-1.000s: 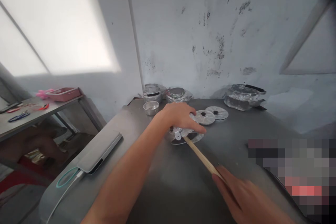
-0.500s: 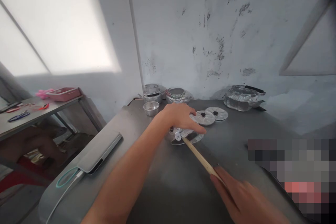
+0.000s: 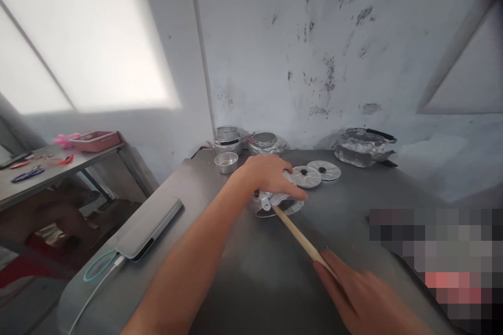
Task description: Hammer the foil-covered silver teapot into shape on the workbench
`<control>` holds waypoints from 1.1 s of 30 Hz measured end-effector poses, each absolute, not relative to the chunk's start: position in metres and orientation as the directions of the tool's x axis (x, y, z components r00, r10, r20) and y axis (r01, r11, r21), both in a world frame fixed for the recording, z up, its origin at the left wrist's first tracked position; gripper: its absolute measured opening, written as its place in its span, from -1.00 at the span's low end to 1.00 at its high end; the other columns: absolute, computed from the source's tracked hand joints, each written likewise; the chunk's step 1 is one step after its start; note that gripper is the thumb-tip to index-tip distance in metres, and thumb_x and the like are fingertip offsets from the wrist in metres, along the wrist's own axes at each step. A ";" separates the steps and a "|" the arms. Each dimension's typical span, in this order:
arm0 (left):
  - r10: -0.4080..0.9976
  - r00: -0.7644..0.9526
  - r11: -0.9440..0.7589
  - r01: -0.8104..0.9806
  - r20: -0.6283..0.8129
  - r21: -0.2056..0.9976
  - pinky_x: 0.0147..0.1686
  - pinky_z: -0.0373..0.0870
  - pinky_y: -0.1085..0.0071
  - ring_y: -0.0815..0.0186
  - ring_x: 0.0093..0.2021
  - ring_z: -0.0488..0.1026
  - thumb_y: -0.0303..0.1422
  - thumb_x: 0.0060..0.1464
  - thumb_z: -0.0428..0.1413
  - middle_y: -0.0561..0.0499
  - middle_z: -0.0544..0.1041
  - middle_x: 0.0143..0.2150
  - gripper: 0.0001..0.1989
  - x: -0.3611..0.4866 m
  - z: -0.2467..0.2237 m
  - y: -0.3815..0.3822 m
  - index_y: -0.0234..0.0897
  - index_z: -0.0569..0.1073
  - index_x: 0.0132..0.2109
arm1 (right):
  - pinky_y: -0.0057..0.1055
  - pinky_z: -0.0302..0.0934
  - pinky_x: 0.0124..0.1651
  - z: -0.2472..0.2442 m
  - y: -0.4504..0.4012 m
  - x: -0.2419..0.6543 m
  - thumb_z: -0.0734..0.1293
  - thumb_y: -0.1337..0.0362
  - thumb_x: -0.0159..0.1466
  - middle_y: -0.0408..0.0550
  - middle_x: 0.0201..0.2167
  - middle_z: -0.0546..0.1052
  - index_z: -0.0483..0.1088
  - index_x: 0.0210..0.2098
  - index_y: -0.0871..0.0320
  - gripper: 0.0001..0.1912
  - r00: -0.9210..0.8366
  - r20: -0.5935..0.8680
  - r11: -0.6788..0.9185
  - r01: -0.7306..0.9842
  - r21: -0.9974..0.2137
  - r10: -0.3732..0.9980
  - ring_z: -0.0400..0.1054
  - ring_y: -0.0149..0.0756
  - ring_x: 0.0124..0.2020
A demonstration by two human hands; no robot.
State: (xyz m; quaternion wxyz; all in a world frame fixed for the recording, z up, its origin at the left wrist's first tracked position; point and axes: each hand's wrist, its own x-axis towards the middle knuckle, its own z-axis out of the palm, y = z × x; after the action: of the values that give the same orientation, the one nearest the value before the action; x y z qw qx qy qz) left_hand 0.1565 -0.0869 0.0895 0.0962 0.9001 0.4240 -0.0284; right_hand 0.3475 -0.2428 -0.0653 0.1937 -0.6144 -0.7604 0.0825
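Observation:
My left hand (image 3: 271, 174) curls over a small shiny metal pot (image 3: 297, 208), its thumb stretched along the near rim and its other fingers on the far side. The hand covers much of the pot. A silver metal tab (image 3: 266, 203) shows at the pot's near left. In my right hand (image 3: 349, 285) is a wooden stick (image 3: 296, 235), its far end meeting the pot beside the tab. Whether the stick is fixed to the pot I cannot tell. Two round lids with black knobs, a nearer lid (image 3: 308, 180) and a farther lid (image 3: 332, 171), lie overlapping just beyond the hand.
A perforated metal cup (image 3: 226, 163), stacked metal pots (image 3: 228, 144) and a wrapped pot (image 3: 265, 144) stand toward the wall. Pans in plastic (image 3: 361, 149) are at back right. A power bank (image 3: 151, 227) with a cable lies left. A pink basket (image 3: 98, 141) sits on another table.

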 end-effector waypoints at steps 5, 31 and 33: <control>0.765 0.633 -0.616 0.773 -0.123 0.150 -0.08 0.40 0.18 -0.04 0.05 0.41 0.26 -0.12 0.06 0.01 0.42 0.21 -0.17 0.157 0.090 -0.088 -0.02 0.36 0.24 | -0.34 0.26 -0.57 -0.055 -0.244 0.344 0.02 0.13 0.43 -0.10 -0.55 0.59 0.39 -0.28 0.02 -0.64 -0.167 0.206 0.233 0.905 -0.356 0.964 0.50 -0.16 -0.59; 0.768 0.631 -0.612 0.774 -0.109 0.163 -0.07 0.40 0.19 -0.04 0.05 0.43 0.28 -0.11 0.04 0.02 0.44 0.19 -0.18 0.157 0.086 -0.085 -0.03 0.39 0.21 | -0.34 0.18 -0.60 -0.051 -0.243 0.346 0.03 0.10 0.44 -0.13 -0.62 0.54 0.40 -0.30 0.00 -0.63 -0.175 0.202 0.241 0.897 -0.370 0.964 0.52 -0.14 -0.57; 0.767 0.633 -0.615 0.772 -0.102 0.162 -0.07 0.40 0.19 -0.04 0.04 0.43 0.29 -0.13 0.05 0.02 0.44 0.19 -0.18 0.157 0.085 -0.084 -0.03 0.40 0.20 | -0.34 0.17 -0.59 -0.049 -0.244 0.346 0.03 0.09 0.43 -0.14 -0.64 0.52 0.38 -0.28 0.01 -0.64 -0.152 0.227 0.230 0.900 -0.371 0.962 0.51 -0.14 -0.58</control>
State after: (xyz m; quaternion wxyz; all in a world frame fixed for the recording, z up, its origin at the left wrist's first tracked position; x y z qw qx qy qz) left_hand 0.1566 -0.0841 0.0854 0.0955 0.8985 0.4282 -0.0114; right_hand 0.3460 -0.2439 -0.0489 0.2107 -0.6160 -0.7554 0.0738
